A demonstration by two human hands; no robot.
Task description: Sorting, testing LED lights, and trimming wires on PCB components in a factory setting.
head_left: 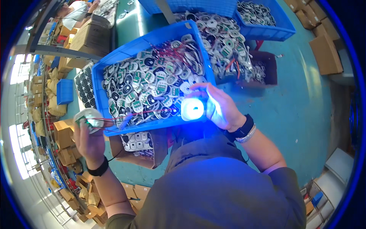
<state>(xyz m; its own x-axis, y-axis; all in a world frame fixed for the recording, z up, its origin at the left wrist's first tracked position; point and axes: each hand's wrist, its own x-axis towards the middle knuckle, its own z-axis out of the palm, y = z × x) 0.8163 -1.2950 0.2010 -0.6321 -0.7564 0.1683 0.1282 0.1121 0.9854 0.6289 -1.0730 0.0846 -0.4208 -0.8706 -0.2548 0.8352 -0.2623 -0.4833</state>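
My left hand (pixel 90 144) is raised at the left, its fingers closed round a round whitish lamp housing (pixel 93 120) with a green circuit board at its edge. Thin red and dark wires (pixel 146 112) run from it across to the right. There my right hand (pixel 225 108) grips a brightly lit white lamp unit (pixel 192 109), which throws a blue glare over my palm and lap. Glare hides the unit's details and some of my fingertips. Below both pieces stands a blue plastic crate (pixel 152 128) heaped with round white and black parts with green circuit boards (pixel 150 78).
A cardboard box (pixel 158 152) with white parts sits below the crate. More parts (pixel 225 42) are piled beyond it, by a second blue crate (pixel 284 32). Cartons (pixel 65 139) line the left. Another person (pixel 78 13) is at the far left.
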